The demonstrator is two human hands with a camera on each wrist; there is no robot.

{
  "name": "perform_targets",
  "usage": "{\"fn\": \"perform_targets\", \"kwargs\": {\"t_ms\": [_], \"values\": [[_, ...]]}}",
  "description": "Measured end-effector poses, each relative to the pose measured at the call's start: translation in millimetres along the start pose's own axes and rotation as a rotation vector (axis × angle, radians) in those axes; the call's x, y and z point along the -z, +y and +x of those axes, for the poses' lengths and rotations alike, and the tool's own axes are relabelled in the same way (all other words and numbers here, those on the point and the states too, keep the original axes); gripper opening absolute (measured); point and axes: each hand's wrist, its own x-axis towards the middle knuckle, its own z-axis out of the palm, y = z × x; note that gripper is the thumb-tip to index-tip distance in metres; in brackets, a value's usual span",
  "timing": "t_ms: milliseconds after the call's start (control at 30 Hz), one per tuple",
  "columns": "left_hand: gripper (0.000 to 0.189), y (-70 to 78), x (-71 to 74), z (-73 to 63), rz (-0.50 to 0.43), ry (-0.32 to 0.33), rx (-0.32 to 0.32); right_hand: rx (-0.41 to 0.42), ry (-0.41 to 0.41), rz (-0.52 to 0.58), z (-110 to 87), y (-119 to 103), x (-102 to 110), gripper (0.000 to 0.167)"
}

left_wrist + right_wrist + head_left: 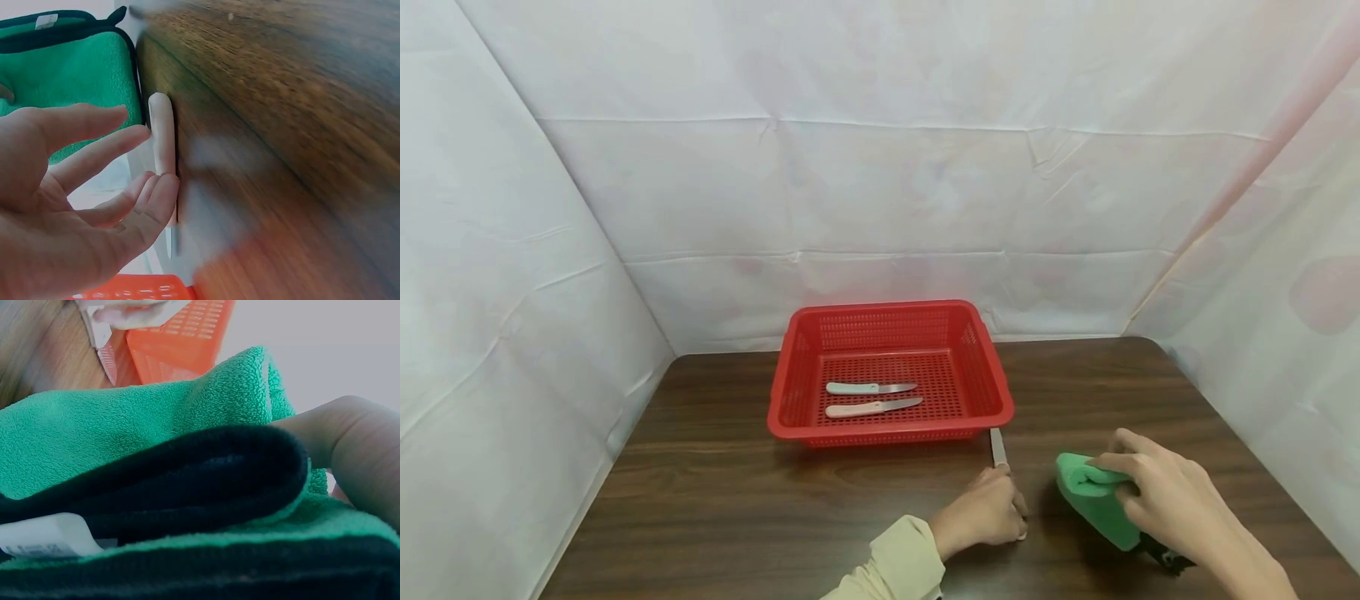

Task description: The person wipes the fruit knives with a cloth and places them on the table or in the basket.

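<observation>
A knife with a pale handle (164,134) lies along the dark tabletop in front of the basket, its blade (997,447) pointing toward the basket. My left hand (988,508) is over that handle, thumb and fingertips around its middle; the other fingers are loosely extended. To the right, my right hand (1168,492) grips a folded green towel (1097,508) between thumb and fingers. Black edging (206,478) and a white label (47,536) show on the towel close up. Most of the right fingers are hidden behind the cloth in the right wrist view.
A red plastic basket (891,433) stands toward the back of the wooden table (722,467). Inside lie two knives, one with a pale green handle (852,388) and one with a cream handle (853,410). White sheeting (880,192) hangs behind and at both sides.
</observation>
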Motion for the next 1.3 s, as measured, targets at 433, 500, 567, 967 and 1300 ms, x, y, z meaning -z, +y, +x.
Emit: {"fn": "perform_targets", "kwargs": {"t_ms": [433, 500, 567, 967, 1300], "values": [[0.020, -18.5, 2.0, -8.7, -0.092, 0.076, 0.062, -0.003, 0.019, 0.004, -2.6, 3, -1, 0.043], [0.022, -20.8, 1.4, -8.9, -0.059, 0.070, 0.069, 0.002, 0.025, 0.004, -2.9, 3, -1, 0.043], [0.024, -23.2, 1.1, -9.1, -0.014, 0.057, 0.065, 0.004, 0.024, 0.004, -2.8, 3, -1, 0.042], [0.017, -30.5, 4.4, -16.0, 0.144, 0.040, -0.014, 0.023, 0.070, -0.004, -4.5, 3, -4, 0.043], [0.031, -44.2, 12.0, -31.2, 0.019, 0.101, 0.092, 0.009, 0.038, -0.010, -5.2, 3, -2, 0.042]]}}
